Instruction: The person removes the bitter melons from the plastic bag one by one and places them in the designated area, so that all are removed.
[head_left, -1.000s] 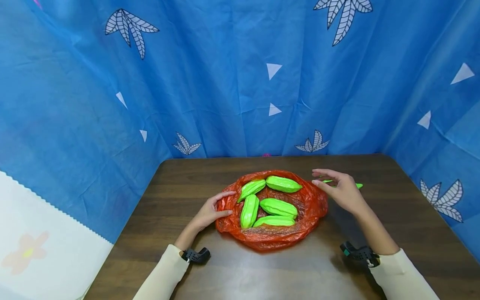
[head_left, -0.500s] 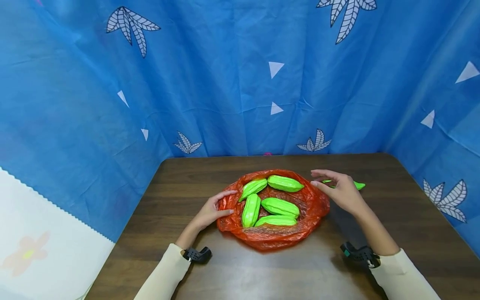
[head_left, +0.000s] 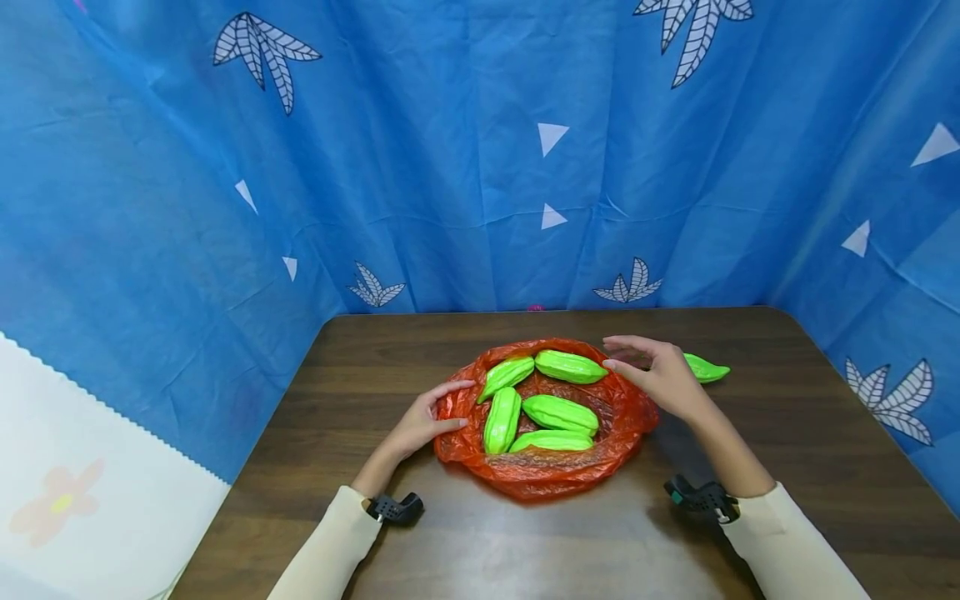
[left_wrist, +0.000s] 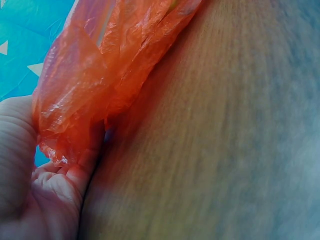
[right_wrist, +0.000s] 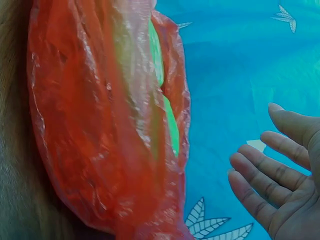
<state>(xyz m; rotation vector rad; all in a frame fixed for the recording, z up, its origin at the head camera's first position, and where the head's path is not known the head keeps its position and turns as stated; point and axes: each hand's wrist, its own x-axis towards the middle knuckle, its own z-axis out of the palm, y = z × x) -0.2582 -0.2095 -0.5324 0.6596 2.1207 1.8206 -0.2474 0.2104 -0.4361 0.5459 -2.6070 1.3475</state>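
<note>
A crinkled red plastic bag [head_left: 517, 483] lies on the table with its mouth spread wide. Inside it are several bright green, ridged, elongated fruits, one [head_left: 558, 414] near the middle. At the bag's left side, my left hand [head_left: 414, 425] holds the edge; the left wrist view shows the red plastic [left_wrist: 75, 85] between thumb and fingers. My right hand [head_left: 667, 377] hovers by the right rim, fingers spread and nothing in them; in the right wrist view it is apart from the bag [right_wrist: 95, 125]. Behind it, another green fruit [head_left: 707, 368] lies on the table, partly hidden.
The dark wooden table [head_left: 360, 358] has rounded far corners. A blue curtain [head_left: 420, 167] with leaf and triangle prints hangs behind and along both sides. At the lower left is white cloth [head_left: 97, 442] with a flower print.
My right hand has shifted left, from in front of the loose green fruit to the bag's right rim, uncovering more of that fruit. My left hand stays at the bag's edge.
</note>
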